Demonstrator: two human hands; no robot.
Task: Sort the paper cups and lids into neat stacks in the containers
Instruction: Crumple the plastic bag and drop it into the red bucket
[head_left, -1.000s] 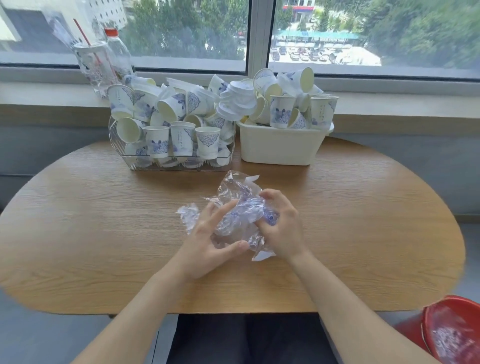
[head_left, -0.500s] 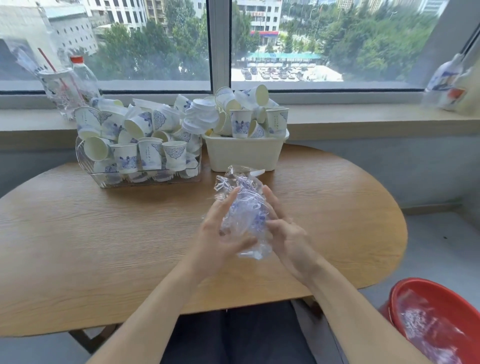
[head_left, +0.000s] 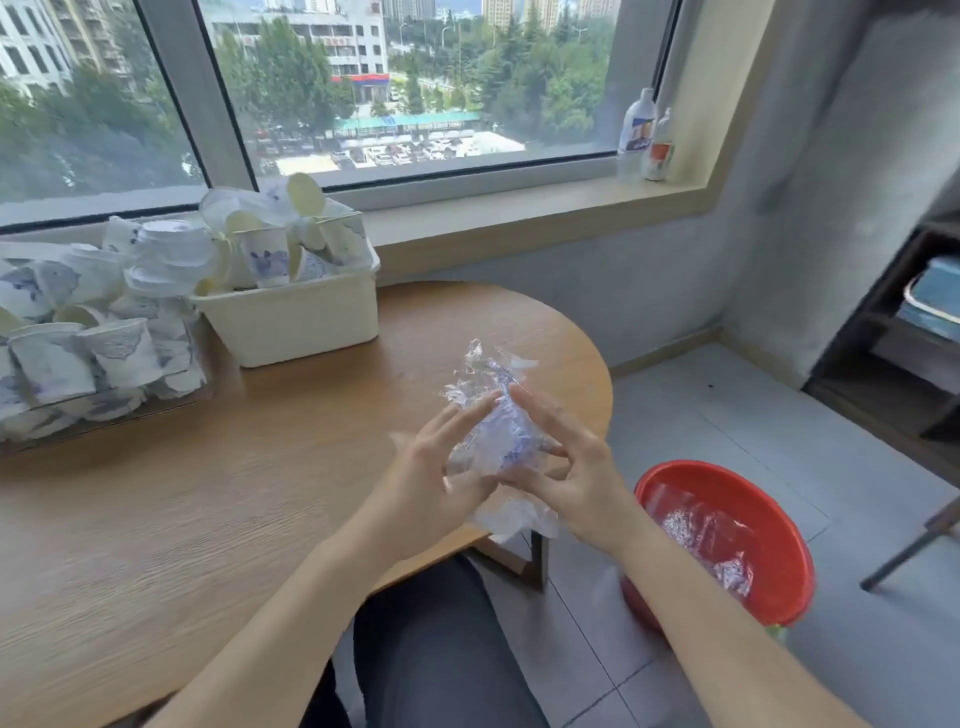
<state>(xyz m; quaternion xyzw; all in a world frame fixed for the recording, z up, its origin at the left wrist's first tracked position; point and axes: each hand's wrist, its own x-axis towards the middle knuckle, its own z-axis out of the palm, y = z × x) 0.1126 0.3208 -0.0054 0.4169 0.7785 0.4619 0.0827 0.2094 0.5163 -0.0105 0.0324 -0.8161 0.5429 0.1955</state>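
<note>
Wrapping (head_left: 488, 436), a crumpled clear plastic bundle with blue print, stands roughly upright between both palms above the table's (head_left: 156, 519) near right edge, the left hand (head_left: 441, 467) and right hand (head_left: 566, 467) pressing it with fingers mostly straight. Right of the edge lies bare floor and a red bucket (head_left: 779, 587). Cups (head_left: 270, 257) fill the cream bin (head_left: 296, 322) far left; the blurred wire basket (head_left: 104, 415) is cut off.

Left hand (head_left: 441, 467) and right hand (head_left: 576, 480) pressing a crumpled plastic wrapper (head_left: 493, 436) between them above the tabletop (head_left: 208, 519) edge, red basin (head_left: 779, 551) on floor, cream bin (head_left: 296, 322) of paper cups (head_left: 267, 257)
</note>
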